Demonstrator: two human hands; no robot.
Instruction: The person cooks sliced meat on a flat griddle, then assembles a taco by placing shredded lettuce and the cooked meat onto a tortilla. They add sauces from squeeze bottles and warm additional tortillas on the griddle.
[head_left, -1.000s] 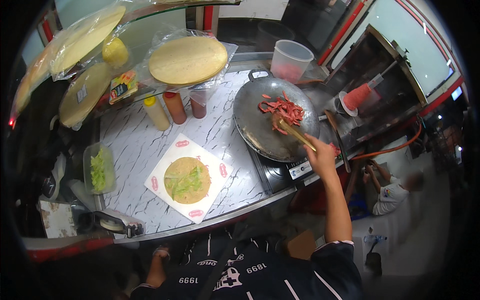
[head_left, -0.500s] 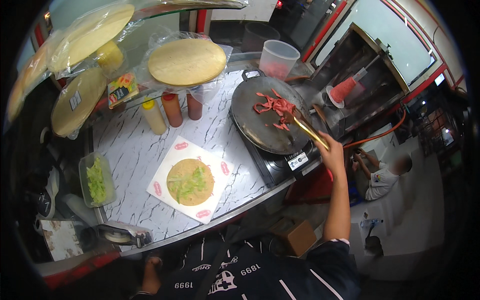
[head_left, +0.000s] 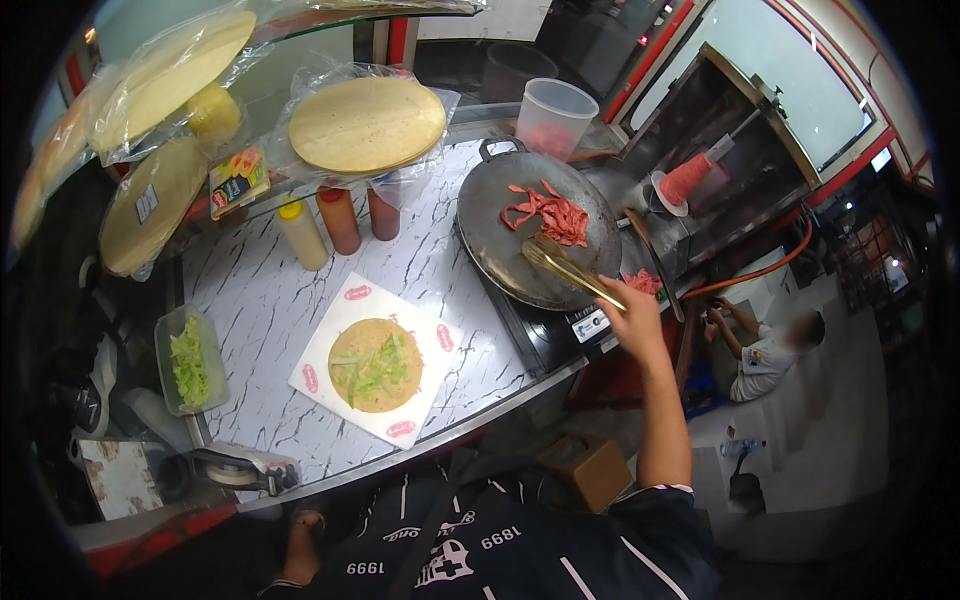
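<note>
Golden tongs (head_left: pixel 572 268) are gripped by my right hand (head_left: pixel 628 315), their tips low over the round griddle pan (head_left: pixel 505 265). Strips of red meat (head_left: pixel 555 217) lie on the pan just beyond the tips; the tongs look apart from the main heap. On the counter to the left, a flatbread (head_left: pixel 347 395) topped with shredded lettuce (head_left: pixel 372 372) rests on a white paper sheet (head_left: pixel 412 400) with red prints. Down by my side, below the counter edge, is my left hand (head_left: pixel 303 527); it is dark and its fingers are hard to make out.
A lettuce tub (head_left: pixel 163 365), sauce bottles (head_left: pixel 340 220) and a tape dispenser (head_left: pixel 245 472) stand on the marbled counter (head_left: pixel 250 300). Bagged flatbreads (head_left: pixel 367 125) sit on a glass shelf. A clear bucket (head_left: pixel 555 110) and a meat cone (head_left: pixel 685 182) are behind the pan.
My right hand and the tongs have drawn back toward me and left, off the meat heap. More red meat beside the pan now shows. The left hand stays low.
</note>
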